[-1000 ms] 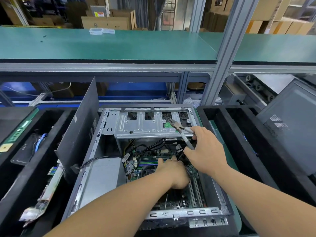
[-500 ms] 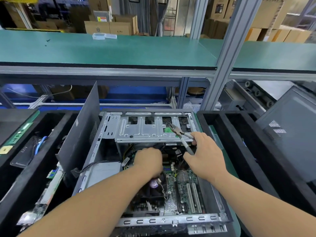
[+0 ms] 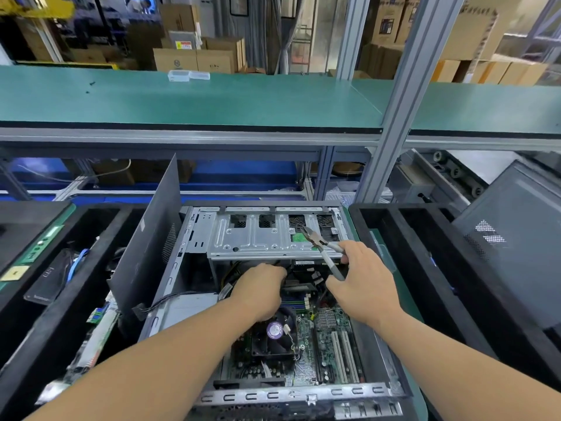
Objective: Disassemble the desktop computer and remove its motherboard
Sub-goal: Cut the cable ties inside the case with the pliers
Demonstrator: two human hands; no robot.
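**Motherboard still seated among its cables**

Head view: the motherboard [image 3: 326, 338] lies flat in the open computer case [image 3: 170, 287]. It looks thin, stiff and fragile, best lifted by its bare edges. The left hand [image 3: 258, 290] reaches among the cables [image 3: 303, 273], its grasp hidden. The right hand [image 3: 362, 282] grips pliers [image 3: 323, 249].
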